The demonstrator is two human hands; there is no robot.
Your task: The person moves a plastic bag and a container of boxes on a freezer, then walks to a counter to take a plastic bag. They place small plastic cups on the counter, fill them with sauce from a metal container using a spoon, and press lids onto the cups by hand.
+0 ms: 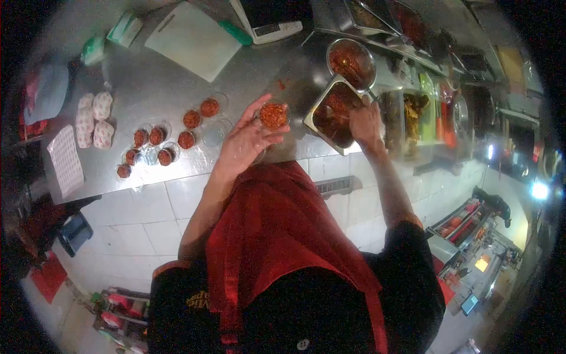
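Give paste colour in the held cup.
Orange-red chunky paste in the small clear cup; head view.

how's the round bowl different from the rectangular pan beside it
The round bowl is circular; the pan is rectangular with straight walls. The bowl sits farther back on the counter, untouched; the pan is at the front edge, the right hand reaching into it. Both are metal and hold red-brown paste, as does the cup in the left hand.
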